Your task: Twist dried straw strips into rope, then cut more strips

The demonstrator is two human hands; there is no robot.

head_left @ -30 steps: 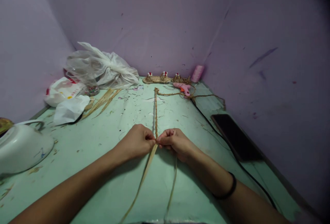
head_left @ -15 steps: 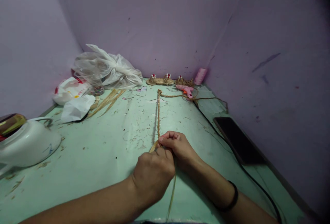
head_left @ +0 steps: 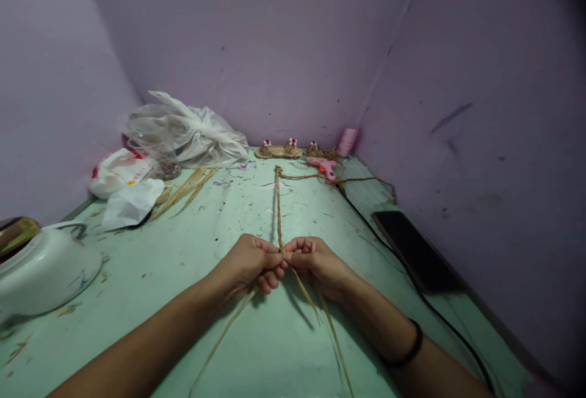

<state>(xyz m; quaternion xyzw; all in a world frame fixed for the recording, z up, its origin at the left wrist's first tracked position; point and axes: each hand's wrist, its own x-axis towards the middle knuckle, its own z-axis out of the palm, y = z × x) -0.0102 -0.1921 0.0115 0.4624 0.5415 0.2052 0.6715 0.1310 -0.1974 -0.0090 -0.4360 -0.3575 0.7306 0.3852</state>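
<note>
A narrow braided cord (head_left: pixel 279 209) of brown plant fibre runs taut from a knotted point at the back of the table down to my hands. My left hand (head_left: pixel 254 264) pinches a strand at the near end of the braid. Right beside it, my right hand (head_left: pixel 315 264) pinches the same end, the fingertips of both hands nearly touching. Loose pale fibre strands (head_left: pixel 304 291) hang below: one trails from under my left hand, another from under my right, and a shorter one lies between them.
At the back are woven slippers (head_left: pixel 279 151) with beads, a pink glue gun (head_left: pixel 323 166) and a pink thread spool (head_left: pixel 348 141). A phone (head_left: pixel 416 251) and black cable (head_left: pixel 375 236) lie right. Plastic bags (head_left: pixel 201 135), flat fibre strips (head_left: pixel 187 190) and a white pot (head_left: pixel 50 270) stand left.
My left hand has turned from a fist over the strands to a pinch beside my right hand, moving left and up. The loose strands now spread apart below the hands.
</note>
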